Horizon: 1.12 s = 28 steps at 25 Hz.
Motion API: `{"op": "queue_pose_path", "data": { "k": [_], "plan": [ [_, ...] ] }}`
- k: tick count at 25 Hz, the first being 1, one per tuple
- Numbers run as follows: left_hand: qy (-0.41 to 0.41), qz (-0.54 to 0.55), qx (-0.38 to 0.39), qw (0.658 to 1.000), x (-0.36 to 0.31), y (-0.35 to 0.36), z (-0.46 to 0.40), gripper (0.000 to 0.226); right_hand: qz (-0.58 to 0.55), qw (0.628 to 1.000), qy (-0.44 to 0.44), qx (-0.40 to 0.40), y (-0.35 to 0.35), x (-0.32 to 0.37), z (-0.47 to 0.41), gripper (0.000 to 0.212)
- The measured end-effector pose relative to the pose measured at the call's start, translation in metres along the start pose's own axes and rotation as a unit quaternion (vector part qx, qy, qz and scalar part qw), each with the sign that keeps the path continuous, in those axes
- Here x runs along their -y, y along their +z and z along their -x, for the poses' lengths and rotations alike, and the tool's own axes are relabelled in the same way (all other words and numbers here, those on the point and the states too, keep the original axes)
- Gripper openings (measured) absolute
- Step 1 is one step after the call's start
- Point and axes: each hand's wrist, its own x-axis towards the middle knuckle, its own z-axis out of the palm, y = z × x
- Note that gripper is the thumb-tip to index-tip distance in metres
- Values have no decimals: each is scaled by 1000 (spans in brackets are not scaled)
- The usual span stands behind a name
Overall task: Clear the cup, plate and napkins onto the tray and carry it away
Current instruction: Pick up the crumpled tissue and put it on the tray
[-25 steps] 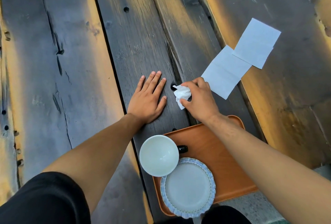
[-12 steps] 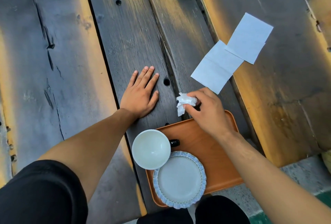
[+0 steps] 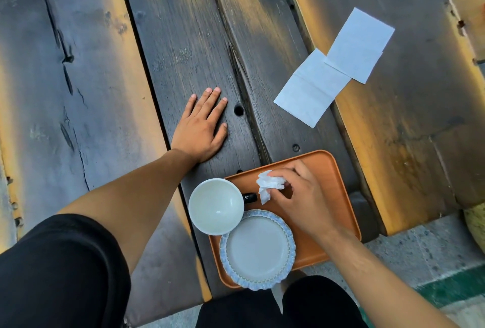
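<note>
Weathered dark plank table (image 3: 183,38); concrete floor (image 3: 409,251) at its near edge. Right hand (image 3: 299,196) pinches a crumpled napkin (image 3: 269,186) over the orange tray (image 3: 338,196), beside cup (image 3: 215,205) and plate (image 3: 258,249). Left hand (image 3: 200,128) lies flat, fingers straight, on the planks. Two flat napkins (image 3: 333,67) lie well beyond the tray.

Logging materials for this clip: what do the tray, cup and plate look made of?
Tray: orange, matte, smooth with rounded corners, likely plastic. Cup: pale glazed ceramic by its glossy highlight, dark handle. Plate: probably glazed ceramic, pale centre with scalloped blue rim.
</note>
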Motion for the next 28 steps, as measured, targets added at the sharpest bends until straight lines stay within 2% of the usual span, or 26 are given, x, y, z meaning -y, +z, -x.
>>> {"op": "queue_pose_path", "data": {
  "k": [12,19,21,26,28],
  "plan": [
    [-2,4,8,1000,0,-1,0,66,71,997,-1,40,14,-15,1,37],
    [-3,0,7,1000,-1,-1,2,66,56,995,24,73,7,-9,3,46],
    [-2,-3,7,1000,-3,-2,1,67,42,996,35,65,3,-6,4,43],
    [3,-10,25,1000,-7,-3,-1,67,73,996,46,-8,-22,-5,-3,37],
    [-11,-4,11,1000,-9,-4,-4,64,77,995,41,-41,-37,-10,-13,34]
  ]
}}
